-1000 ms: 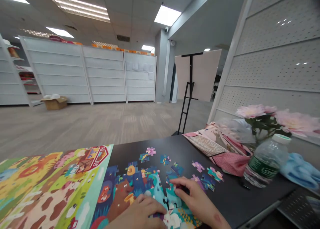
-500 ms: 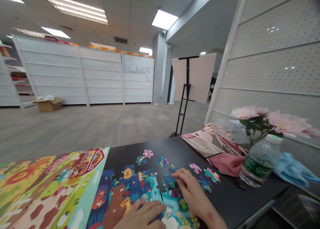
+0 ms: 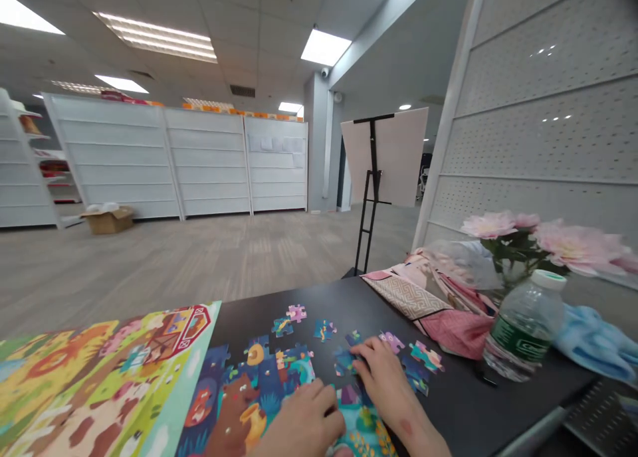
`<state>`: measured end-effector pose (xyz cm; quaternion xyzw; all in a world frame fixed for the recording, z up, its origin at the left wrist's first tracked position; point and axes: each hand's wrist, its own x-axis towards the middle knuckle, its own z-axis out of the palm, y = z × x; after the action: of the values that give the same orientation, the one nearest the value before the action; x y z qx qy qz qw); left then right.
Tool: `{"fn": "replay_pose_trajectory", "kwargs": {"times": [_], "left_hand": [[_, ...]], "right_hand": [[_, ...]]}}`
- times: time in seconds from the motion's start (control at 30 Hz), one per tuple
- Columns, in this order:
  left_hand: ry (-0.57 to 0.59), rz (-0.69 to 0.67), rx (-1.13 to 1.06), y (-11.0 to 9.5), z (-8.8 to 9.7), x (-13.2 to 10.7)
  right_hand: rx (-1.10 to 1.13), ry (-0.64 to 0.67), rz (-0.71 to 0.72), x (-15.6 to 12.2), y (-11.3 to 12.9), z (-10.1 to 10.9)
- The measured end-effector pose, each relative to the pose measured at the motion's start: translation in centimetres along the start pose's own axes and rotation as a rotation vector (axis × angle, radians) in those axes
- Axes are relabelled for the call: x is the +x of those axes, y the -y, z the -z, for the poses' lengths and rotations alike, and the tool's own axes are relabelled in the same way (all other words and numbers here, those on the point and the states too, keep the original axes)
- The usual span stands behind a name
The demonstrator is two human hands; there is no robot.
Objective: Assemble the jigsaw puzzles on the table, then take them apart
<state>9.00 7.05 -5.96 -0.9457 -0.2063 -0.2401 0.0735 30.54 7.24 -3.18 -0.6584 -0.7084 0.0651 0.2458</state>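
My left hand (image 3: 306, 417) lies over the middle of a partly joined jigsaw puzzle (image 3: 232, 404) with a bear on it. Its fingers are curled downward, and whatever lies under them is hidden. My right hand (image 3: 383, 374) reaches in from the right, its fingertips closed at the edge of a blue puzzle piece (image 3: 343, 361) above the joined part. Close to that hand lie a small dark piece (image 3: 353, 338), a purple piece (image 3: 391, 341) and a pink and teal piece (image 3: 426, 357). Farther back is a blue piece (image 3: 325, 330) with a yellow figure.
A farm picture sheet (image 3: 114, 384) covers the left of the black table (image 3: 299, 301). At the right stand a water bottle (image 3: 523, 327), pink flowers (image 3: 573, 244), a pink fabric bag (image 3: 448, 321) and a blue cloth (image 3: 595, 341). An easel (image 3: 371, 191) stands beyond.
My left hand has gone from lying flat to curled and shifted slightly right over the puzzle. My right hand stays at the blue piece, moved slightly. The view has tilted a little.
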Motion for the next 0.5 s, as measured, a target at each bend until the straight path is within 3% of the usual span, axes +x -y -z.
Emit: {"fn": "replay_pose_trajectory", "kwargs": {"times": [0.13, 0.3, 0.5], "left_hand": [[-0.081, -0.039, 0.014, 0.2, -1.0, -0.8], [-0.160, -0.002, 0.039, 0.3, -2.2, -2.0], [-0.111, -0.016, -0.027, 0.0, -1.0, -1.8]], "right_hand": [[-0.053, -0.121, -0.056, -0.1, -2.0, -0.5], [0.166, -0.265, -0.027, 0.0, -3.6, 0.5], [0.282, -0.521, -0.404, -1.0, -10.1, 4.9]]}}
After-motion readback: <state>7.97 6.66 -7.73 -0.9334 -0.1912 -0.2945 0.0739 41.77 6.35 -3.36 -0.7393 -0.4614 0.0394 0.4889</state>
